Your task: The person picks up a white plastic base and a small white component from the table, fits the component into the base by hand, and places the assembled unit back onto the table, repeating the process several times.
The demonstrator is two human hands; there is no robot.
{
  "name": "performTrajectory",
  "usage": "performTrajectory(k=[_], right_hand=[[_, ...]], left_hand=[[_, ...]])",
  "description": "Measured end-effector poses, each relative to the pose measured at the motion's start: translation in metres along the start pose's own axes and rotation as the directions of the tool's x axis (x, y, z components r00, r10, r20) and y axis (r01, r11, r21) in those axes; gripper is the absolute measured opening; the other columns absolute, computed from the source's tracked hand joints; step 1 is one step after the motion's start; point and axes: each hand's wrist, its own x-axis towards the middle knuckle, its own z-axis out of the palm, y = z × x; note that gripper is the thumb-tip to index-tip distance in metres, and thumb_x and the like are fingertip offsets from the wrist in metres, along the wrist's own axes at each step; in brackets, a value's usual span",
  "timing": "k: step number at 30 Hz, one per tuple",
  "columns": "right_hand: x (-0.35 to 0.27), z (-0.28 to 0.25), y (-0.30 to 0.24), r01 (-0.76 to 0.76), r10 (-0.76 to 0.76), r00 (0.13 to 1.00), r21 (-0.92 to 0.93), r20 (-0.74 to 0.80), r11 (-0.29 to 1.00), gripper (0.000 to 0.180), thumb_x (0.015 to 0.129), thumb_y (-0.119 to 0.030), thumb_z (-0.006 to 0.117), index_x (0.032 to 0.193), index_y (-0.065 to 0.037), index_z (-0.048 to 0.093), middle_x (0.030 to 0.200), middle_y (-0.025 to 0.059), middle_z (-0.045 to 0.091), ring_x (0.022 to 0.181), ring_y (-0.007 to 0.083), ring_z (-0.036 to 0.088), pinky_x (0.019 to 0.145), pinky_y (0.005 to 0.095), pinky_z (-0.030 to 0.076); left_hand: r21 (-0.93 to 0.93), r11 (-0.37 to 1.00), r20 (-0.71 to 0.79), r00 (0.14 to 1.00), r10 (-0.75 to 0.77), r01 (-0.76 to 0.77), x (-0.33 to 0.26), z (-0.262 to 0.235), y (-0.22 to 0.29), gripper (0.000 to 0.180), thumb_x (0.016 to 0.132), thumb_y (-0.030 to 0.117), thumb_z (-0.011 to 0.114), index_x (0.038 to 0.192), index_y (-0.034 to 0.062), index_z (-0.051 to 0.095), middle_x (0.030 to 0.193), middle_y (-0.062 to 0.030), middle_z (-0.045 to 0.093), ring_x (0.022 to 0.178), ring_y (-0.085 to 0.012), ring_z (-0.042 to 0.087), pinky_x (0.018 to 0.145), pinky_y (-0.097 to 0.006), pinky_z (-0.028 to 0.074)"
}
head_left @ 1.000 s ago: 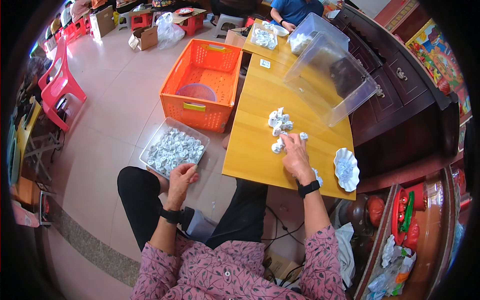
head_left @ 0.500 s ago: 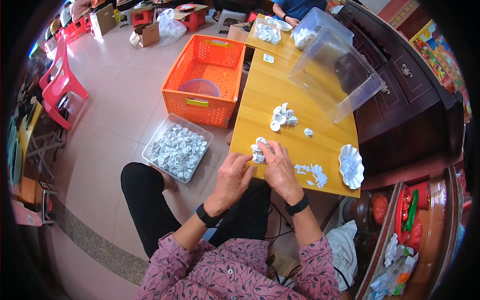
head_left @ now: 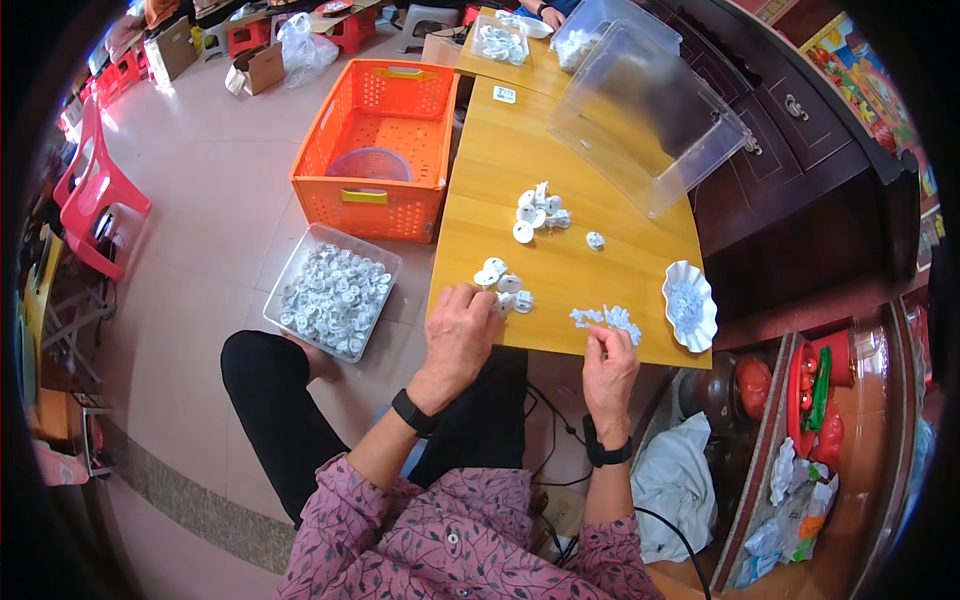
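My left hand point(head_left: 462, 328) is at the near left edge of the yellow table point(head_left: 570, 262), its fingers curled down beside a small cluster of round white plastic parts point(head_left: 509, 284). What those fingers hold, if anything, is hidden. My right hand point(head_left: 609, 372) is at the near edge, thumb and forefinger together just in front of a scatter of tiny pale-blue plastic pieces point(head_left: 622, 320). Whatever lies in that pinch is too small to make out. Farther back sit another heap of white parts point(head_left: 538, 209) and a single white part point(head_left: 595, 241).
A scalloped white dish point(head_left: 703, 327) of tiny pale pieces stands at the table's right edge. Behind it leans a clear plastic bin point(head_left: 640, 150). On the floor to the left are a tub of white parts point(head_left: 335, 290) and an orange crate point(head_left: 372, 205). A person's hand shows at the far end.
My right hand has left the white parts and moved right to the tiny pale pieces. My left hand stays by the cluster, fingers now curled. The whole view has shifted slightly.
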Motion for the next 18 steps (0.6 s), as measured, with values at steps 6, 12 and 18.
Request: performTrajectory(k=[6, 12, 18], right_hand=[[-0.013, 0.01, 0.005, 0.06, -0.062, 0.998, -0.063, -0.028, 0.996, 0.015, 0.086, 0.002, 0.059, 0.099, -0.001, 0.065, 0.092, 0.0158, 0.059, 0.088, 0.0346, 0.061, 0.074, 0.0417, 0.05], [-0.017, 0.017, -0.006, 0.183, -0.168, 0.983, -0.305, 0.074, 0.934, 0.028, 0.082, 0.005, 0.056, 0.106, -0.002, 0.067, 0.1, 0.0136, 0.056, 0.096, 0.0334, 0.057, 0.081, 0.042, 0.049], [-0.027, 0.02, -0.006, 0.098, -0.095, 0.994, -0.057, 0.06, 0.994, 0.032, 0.079, 0.006, 0.056, 0.109, 0.0, 0.066, 0.103, 0.0151, 0.057, 0.096, 0.0339, 0.057, 0.084, 0.043, 0.048]], left_hand=[[-0.033, 0.999, -0.028, 0.999, 0.042, -0.043, -0.012, -0.005, 0.0, 0.022, 0.076, 0.008, 0.075, 0.096, 0.0055, 0.066, 0.09, -0.0113, 0.062, 0.085, -0.0312, 0.059, 0.073, -0.041, 0.049], [-0.2, 0.98, -0.053, 0.999, -0.006, -0.005, -0.021, -0.018, 0.001, 0.029, 0.077, 0.003, 0.075, 0.104, 0.0032, 0.067, 0.094, -0.0112, 0.065, 0.085, -0.0251, 0.061, 0.073, -0.033, 0.051], [-0.772, 0.525, 0.216, 0.924, -0.314, 0.359, -0.033, -0.031, 0.007, 0.029, 0.088, 0.003, 0.07, 0.116, 0.0014, 0.067, 0.1, -0.0057, 0.067, 0.088, -0.0141, 0.064, 0.079, -0.028, 0.055]])
